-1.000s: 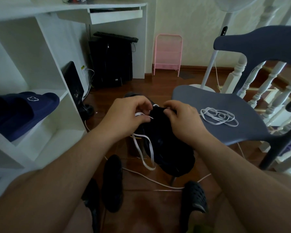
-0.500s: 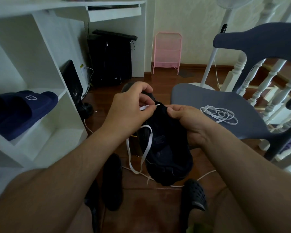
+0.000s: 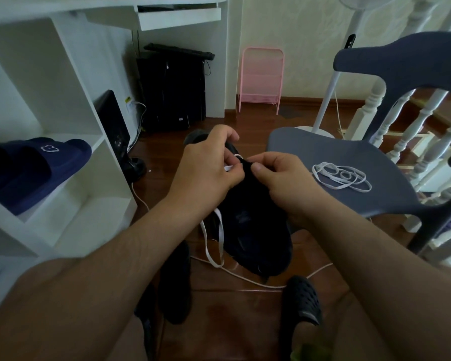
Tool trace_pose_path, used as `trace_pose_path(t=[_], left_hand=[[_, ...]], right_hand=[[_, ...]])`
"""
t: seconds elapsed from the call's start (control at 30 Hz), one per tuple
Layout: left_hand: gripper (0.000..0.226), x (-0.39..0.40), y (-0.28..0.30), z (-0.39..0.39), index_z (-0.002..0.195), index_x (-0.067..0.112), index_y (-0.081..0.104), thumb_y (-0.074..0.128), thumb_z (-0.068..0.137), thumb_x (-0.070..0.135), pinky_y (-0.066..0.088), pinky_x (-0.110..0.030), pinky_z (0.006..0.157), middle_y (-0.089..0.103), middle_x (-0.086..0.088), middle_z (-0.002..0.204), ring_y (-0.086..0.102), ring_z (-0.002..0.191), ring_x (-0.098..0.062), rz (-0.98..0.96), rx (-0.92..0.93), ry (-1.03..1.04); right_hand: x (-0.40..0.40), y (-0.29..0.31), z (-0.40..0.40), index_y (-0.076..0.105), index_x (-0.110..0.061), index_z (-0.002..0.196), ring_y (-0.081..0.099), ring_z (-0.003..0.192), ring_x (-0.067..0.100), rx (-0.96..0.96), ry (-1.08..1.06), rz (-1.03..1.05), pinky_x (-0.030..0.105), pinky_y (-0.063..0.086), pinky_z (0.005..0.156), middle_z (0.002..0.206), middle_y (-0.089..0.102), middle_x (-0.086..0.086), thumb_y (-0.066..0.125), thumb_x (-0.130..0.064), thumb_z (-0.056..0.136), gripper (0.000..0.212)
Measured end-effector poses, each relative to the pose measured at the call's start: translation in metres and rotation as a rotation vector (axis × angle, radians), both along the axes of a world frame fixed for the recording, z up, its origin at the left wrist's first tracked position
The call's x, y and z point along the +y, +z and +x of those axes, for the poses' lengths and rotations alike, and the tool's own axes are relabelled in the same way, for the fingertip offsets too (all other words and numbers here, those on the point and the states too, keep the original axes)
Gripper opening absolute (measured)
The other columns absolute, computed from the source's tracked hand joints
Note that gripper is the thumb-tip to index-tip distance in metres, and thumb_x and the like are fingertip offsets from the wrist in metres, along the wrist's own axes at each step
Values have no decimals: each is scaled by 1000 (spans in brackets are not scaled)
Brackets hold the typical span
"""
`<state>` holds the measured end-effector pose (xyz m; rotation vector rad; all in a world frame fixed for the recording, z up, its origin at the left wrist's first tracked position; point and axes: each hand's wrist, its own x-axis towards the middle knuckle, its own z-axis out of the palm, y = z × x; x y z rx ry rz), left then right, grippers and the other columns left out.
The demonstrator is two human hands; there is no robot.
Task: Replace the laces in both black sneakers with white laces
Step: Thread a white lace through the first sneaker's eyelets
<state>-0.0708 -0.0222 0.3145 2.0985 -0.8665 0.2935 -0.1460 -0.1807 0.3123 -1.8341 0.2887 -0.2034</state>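
The right hand [image 3: 284,181] has moved closer to the left hand [image 3: 208,168] atop the black sneaker [image 3: 255,225]; right grips the sneaker, left pinches its white lace [image 3: 214,238]. Right of both hands, a spare lace [image 3: 341,175].

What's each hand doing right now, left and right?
Left hand: closed, pinching the white lace at the black sneaker.
Right hand: closed, gripping the black sneaker's upper edge.

Single head-worn view, looking forward and down, close over the lap
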Motion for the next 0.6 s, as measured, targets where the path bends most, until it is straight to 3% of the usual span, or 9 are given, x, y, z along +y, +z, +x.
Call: trace_pose_path(t=[0.07, 0.1, 0.17, 0.23, 0.37, 0.5, 0.6], left_hand=[[40, -1, 0, -3, 122, 28, 54, 76, 91, 17, 45, -3, 70, 65, 14, 80, 62, 84, 7, -10, -22, 4], [40, -2, 1, -3, 121, 28, 54, 77, 91, 17, 45, -3, 71, 65, 14, 81, 62, 84, 8, -10, -25, 0], [44, -3, 2, -2, 118, 30, 52, 82, 88, 16, 46, -5, 73, 67, 15, 86, 63, 86, 6, -3, -13, 0], [47, -5, 2, -2, 109, 31, 50, 86, 83, 15, 47, -9, 71, 63, 14, 91, 62, 84, 3, 24, -39, 14], [45, -7, -4, 0, 94, 30, 47, 88, 79, 18, 37, -3, 68, 51, 17, 87, 51, 79, 9, 146, -106, 3], [47, -7, -13, 4, 89, 30, 45, 90, 77, 23, 31, -14, 62, 49, 15, 85, 46, 78, 4, 228, -96, -23], [44, -7, -17, 6, 89, 31, 49, 90, 78, 22, 32, -16, 64, 54, 14, 88, 49, 81, 1, 226, -65, -33]], right_hand=[[3, -1, 1, 76, -28, 113, 73, 91, 7, -88, -30, -228, 30, 61, 82, 96, 77, -7, 55, -24, 106, 22], [4, -1, 3, 76, -29, 114, 72, 93, 8, -118, -28, -237, 35, 61, 85, 98, 76, -7, 55, -29, 107, 22], [4, -3, 4, 77, -23, 108, 73, 95, 26, -123, -14, -120, 52, 60, 89, 98, 77, 6, 51, -36, 109, 30], [4, -6, 7, 78, -14, 103, 71, 100, 42, -79, -37, 76, 59, 59, 92, 101, 75, 22, 49, -34, 109, 36], [9, -13, 12, 79, -1, 101, 77, 88, 38, 42, -121, 423, 45, 65, 76, 95, 77, 25, 60, -8, 101, 20], [8, -23, 15, 78, 2, 98, 74, 70, 31, 127, -180, 494, 37, 61, 64, 87, 75, 24, 65, -2, 95, 13], [6, -28, 16, 78, 4, 97, 74, 70, 33, 145, -186, 510, 41, 62, 66, 87, 75, 26, 65, -1, 94, 14]])
